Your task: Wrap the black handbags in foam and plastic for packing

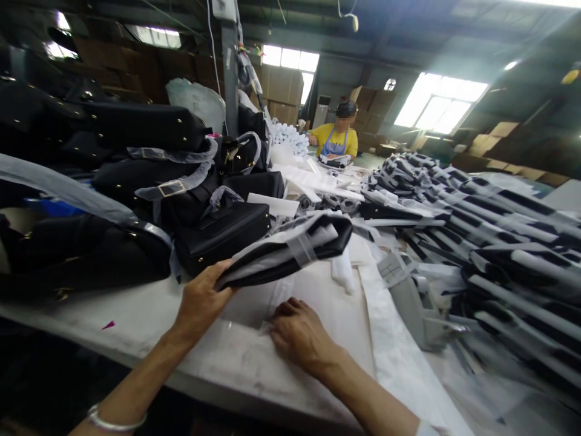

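Left hand (200,303): grip closed on near end of a black strap wrapped in grey film (290,245), held lifted above the counter (136,321) near its front edge. Right hand (299,333): palm down, fingers pressing a clear plastic sheet (254,306) flat on the counter just below the strap; nothing gripped. Black bags (218,233) stacked left; wrapped straps piled (499,242) right.

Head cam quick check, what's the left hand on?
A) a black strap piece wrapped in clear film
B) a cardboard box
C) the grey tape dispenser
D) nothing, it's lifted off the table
A: the left hand grips the near end of the film-wrapped black strap piece, while the right hand rests flat on the white table.
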Available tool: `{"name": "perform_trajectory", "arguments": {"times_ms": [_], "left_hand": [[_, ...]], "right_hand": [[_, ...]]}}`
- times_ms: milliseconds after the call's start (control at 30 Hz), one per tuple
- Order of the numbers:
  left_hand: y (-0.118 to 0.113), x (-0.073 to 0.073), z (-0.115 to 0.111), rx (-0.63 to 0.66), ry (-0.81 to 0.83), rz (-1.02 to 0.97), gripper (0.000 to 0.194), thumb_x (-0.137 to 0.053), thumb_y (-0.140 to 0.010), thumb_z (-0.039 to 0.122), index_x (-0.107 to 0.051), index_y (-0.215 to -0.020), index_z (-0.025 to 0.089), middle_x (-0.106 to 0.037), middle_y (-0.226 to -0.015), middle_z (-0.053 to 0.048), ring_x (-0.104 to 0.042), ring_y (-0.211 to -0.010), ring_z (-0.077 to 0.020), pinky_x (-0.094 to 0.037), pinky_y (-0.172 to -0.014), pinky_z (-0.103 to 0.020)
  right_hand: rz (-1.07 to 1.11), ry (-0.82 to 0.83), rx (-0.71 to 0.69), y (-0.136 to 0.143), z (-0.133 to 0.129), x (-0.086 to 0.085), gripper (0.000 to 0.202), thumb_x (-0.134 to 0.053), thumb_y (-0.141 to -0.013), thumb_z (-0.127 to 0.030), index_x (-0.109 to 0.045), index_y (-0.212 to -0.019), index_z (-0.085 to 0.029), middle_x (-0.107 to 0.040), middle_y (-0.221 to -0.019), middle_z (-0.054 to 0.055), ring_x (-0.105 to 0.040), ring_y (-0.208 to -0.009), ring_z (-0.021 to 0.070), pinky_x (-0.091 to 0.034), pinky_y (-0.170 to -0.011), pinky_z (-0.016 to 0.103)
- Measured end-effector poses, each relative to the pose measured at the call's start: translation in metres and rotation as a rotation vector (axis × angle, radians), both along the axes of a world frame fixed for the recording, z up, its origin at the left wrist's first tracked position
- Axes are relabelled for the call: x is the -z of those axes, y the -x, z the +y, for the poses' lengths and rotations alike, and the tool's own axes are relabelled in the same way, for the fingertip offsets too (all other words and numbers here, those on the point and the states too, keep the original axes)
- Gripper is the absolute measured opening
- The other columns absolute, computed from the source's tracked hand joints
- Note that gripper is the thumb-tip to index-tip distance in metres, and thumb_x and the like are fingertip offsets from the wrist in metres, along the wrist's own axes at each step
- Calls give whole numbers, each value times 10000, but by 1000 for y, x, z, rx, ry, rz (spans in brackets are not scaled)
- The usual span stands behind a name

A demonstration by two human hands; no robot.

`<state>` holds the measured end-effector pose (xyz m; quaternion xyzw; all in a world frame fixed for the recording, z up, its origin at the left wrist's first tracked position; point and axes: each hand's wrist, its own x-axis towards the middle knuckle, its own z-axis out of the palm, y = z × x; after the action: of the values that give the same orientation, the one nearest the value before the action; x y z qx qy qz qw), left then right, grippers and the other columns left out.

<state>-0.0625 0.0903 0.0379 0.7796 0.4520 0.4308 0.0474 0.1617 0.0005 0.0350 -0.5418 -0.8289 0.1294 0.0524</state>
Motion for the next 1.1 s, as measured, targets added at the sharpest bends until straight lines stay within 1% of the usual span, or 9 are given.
{"name": "perform_trajectory", "arguments": {"times_ms": [133,300,367,467,600,667,767,900,1100], "left_hand": [[-13,11,-11,183,-298,148,379,-450,-842,52,-618,-1159,173,-719,-1111,-52,-666,-1065,-193,-512,-982,-316],[-31,17,-24,234,-459,227,395,-396,-882,4,-618,-1174,150,-712,-1121,-62,-634,-1118,-186,-490,-1016,-328],[-36,24,-26,253,-477,232,363,-399,-920,28,-624,-1174,156,-708,-1130,-66,-618,-1145,-187,-476,-1046,-346],[-41,41,-28,315,-469,278,342,-382,-971,91,-613,-1213,164,-682,-1195,-85,-573,-1219,-211,-430,-1110,-426],[-45,60,-31,380,-435,327,339,-366,-994,137,-593,-1246,148,-638,-1274,-112,-510,-1299,-246,-380,-1147,-495],[-46,64,-30,385,-426,322,335,-372,-993,130,-598,-1240,148,-635,-1280,-105,-504,-1304,-244,-363,-1159,-495],[-47,66,-29,387,-423,311,318,-391,-992,132,-605,-1226,152,-634,-1278,-105,-518,-1290,-239,-364,-1159,-494],[-46,66,-28,405,-406,322,290,-436,-984,141,-600,-1223,144,-625,-1286,-110,-536,-1271,-239,-368,-1156,-499],[-46,64,-31,398,-383,292,315,-403,-988,130,-620,-1217,139,-632,-1287,-103,-523,-1280,-251,-366,-1159,-507]], "right_hand": [[-92,-79,45,9,-4,15,148,-551,-924,-139,-678,-885,-204,-709,-907,42,-644,-866,199,-466,-799,289],[-81,-142,55,16,-34,27,122,-633,-842,-91,-653,-866,-208,-707,-912,27,-654,-813,194,-454,-667,254],[11,-126,-41,15,-44,18,48,-697,-813,-193,-660,-833,-215,-711,-864,16,-656,-795,191,-458,-659,245],[220,-39,-139,1,-46,-22,102,-647,-870,-317,-677,-821,-232,-691,-713,-13,-636,-636,133,-434,-577,206],[287,-162,158,-40,0,-91,276,-494,-961,-358,-685,-810,-227,-697,-757,11,-643,-685,139,-455,-653,226],[101,-76,317,-63,39,-103,296,-497,-950,-380,-708,-799,-236,-700,-725,3,-651,-679,160,-448,-635,252],[-197,25,401,-89,95,-89,197,-555,-902,-260,-734,-976,-227,-743,-921,41,-684,-855,205,-474,-739,280],[-396,-178,280,-98,141,-53,511,-566,-855,-119,-552,-1359,-201,-550,-1393,126,-539,-1204,286,-401,-987,388],[-417,1,207,-89,178,-51,218,-528,-906,-180,-744,-891,-167,-673,-1172,136,-538,-1173,294,-360,-988,387]]}}
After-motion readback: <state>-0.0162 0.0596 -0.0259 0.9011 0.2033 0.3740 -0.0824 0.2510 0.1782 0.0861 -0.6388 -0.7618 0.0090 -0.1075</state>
